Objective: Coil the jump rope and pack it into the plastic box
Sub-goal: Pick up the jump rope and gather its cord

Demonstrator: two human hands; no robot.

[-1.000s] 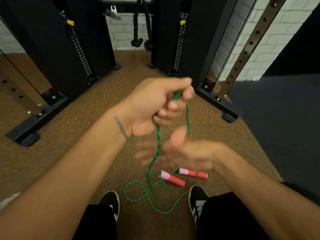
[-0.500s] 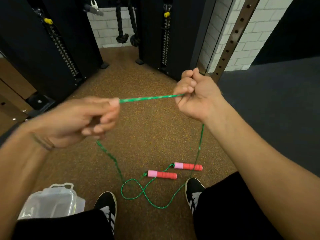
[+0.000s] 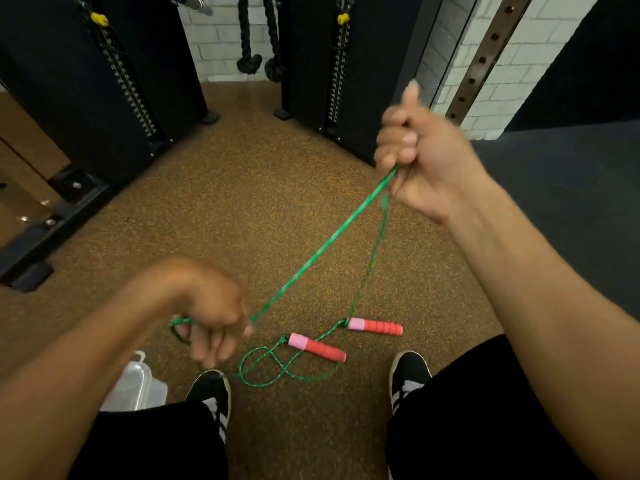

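The green jump rope (image 3: 322,247) runs taut on a slant between my two hands. My right hand (image 3: 420,157) is raised at the upper right, fisted around the rope. Low at the left, my left hand (image 3: 211,317) grips the rope, and a small loop sticks out on its left side. From the right hand a slack strand drops to the floor, where the rope lies in a loose figure-eight by the two red and pink handles (image 3: 317,346) (image 3: 375,326). The clear plastic box (image 3: 136,386) sits on the floor by my left foot, partly hidden by my arm and leg.
I stand on speckled brown rubber floor (image 3: 259,188), my black shoes (image 3: 213,396) on either side of the loose rope. Black weight-stack machines (image 3: 104,81) stand at the left and centre back, a drilled steel upright (image 3: 485,57) at the right. Dark carpet (image 3: 571,188) lies right.
My left hand has dropped low toward the floor and my right hand has risen, so the rope between them went from level to a steep slant. Earlier both hands were together at centre.
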